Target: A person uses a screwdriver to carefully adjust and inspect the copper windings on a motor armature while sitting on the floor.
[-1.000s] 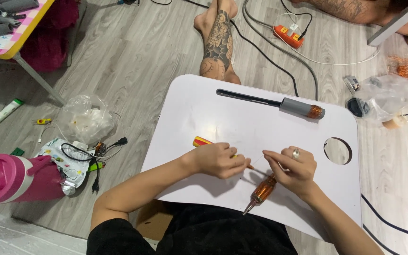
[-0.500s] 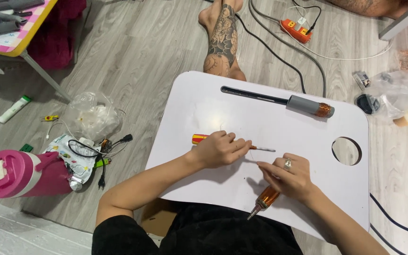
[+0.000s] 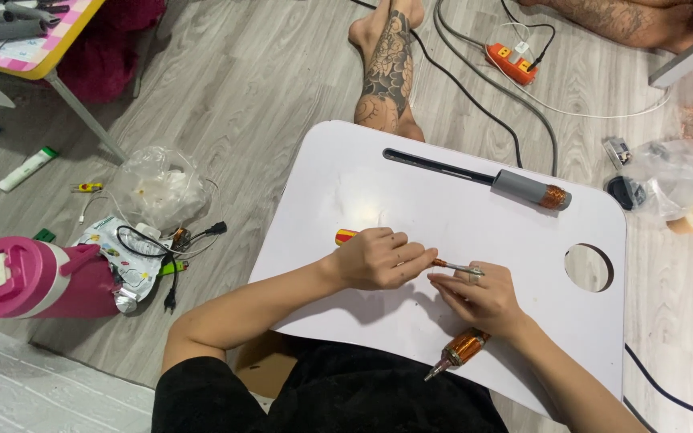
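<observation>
A printed foil pouch [image 3: 114, 240] in white and green is seen flat on the wood floor left of the white lap table [image 3: 378, 168], with black cables [image 3: 166, 240] lying over it; a crumpled clear plastic bag [image 3: 160, 188] sits just behind it, and a white tube with a green cap [image 3: 27, 168] lies farther left, near a small yellow clip [image 3: 86, 188]. A pink lidded jug [image 3: 34, 277] is lying at the left edge. On the right, a clear bag [image 3: 683, 180] holds dark parts. An orange power strip [image 3: 511, 62] is plugged in beyond the table. The left hand [image 3: 378, 258] is closed around a screwdriver [image 3: 346, 236] with a red and yellow handle, fingers clamped on it, its thin shaft pointing right across the table's middle. The right hand [image 3: 479, 298] is placed at the shaft tip, fingertips pinched together on it; a copper-wound coil part [image 3: 460, 350] lies under the wrist near the table's near edge. A grey rod tool with a copper-wound end [image 3: 523, 188] is laid along the far edge. A round hole [image 3: 589, 267] is cut near the right edge. Bare table surface is left between the hands and the rod. A tattooed leg [image 3: 387, 68] of another person rests against the far edge.
</observation>
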